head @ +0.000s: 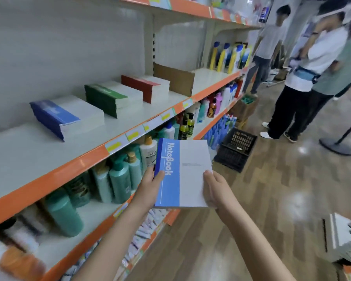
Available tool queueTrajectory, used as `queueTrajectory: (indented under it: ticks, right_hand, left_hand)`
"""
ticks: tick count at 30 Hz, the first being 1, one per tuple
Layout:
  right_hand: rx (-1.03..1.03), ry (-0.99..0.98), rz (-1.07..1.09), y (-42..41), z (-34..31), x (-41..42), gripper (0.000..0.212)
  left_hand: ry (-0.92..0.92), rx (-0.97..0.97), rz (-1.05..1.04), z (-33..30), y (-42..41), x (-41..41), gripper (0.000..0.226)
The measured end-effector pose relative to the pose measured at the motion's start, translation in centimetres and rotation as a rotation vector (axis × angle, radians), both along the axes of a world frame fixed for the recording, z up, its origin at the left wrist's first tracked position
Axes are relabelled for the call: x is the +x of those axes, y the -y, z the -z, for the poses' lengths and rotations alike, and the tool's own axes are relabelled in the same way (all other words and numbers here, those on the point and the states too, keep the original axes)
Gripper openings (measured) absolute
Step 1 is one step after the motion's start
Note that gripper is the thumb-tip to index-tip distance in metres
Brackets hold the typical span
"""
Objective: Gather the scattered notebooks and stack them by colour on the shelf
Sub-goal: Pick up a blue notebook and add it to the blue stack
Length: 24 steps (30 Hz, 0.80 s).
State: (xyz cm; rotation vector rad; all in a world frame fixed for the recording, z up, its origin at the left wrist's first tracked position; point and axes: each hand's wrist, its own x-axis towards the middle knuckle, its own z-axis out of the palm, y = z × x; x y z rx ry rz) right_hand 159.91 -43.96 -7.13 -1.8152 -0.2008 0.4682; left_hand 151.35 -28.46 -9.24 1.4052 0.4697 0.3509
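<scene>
In front of the shelf [101, 138], a blue notebook [181, 173] is being pinched flat by the left hand [150, 187] and right hand [216, 188], likely for the blue stack [67, 116].

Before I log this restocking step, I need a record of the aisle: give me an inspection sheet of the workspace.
Surface: pale shelf with an orange front edge, mostly bare.
Job's things: blue stack, green stack and red stack lie apart in a row on the shelf; a blue notebook is held out in front of the shelf.
Clutter: cardboard piece just beyond the red stack.
Grippers: left hand grips the notebook's blue edge, right hand its white edge.
Cables: nothing seen.
Surroundings: bottles on the lower shelf, black crate on the floor, people standing down the aisle.
</scene>
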Motion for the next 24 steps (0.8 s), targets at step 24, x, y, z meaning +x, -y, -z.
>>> queueTrajectory:
  ticks: [24]
  right_hand:
    - [0.068, -0.001, -0.808, -26.0, -4.2, 11.3, 0.030]
  left_hand:
    - [0.033, 0.019, -0.838, -5.2, -14.3, 2.5, 0.018]
